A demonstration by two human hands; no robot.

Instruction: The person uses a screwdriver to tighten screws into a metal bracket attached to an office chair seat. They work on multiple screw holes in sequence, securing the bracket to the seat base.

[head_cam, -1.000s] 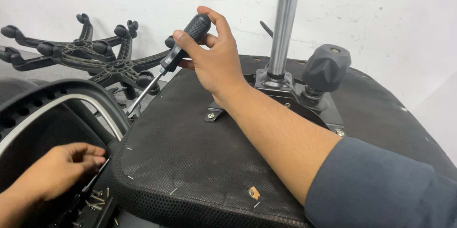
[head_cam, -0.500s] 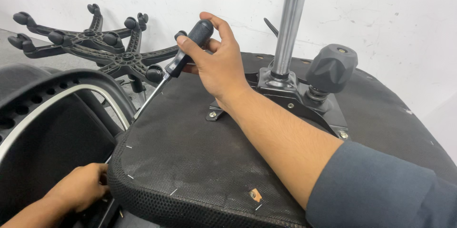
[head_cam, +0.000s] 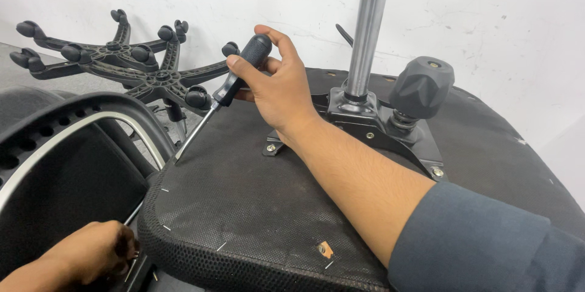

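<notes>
No packages, signs or screens in view. Only one label-like scrap: small torn orange-and-white sticker [head_cam: 325,249] stuck flat on the black fabric underside of the upturned chair seat [head_cam: 244,206], close to its near edge, toward 5 o'clock in the frame and at about 5 o'clock from the seat's middle. Rough oblong shape, ragged edges, tilted. Too small to tell anything printed on it.
</notes>
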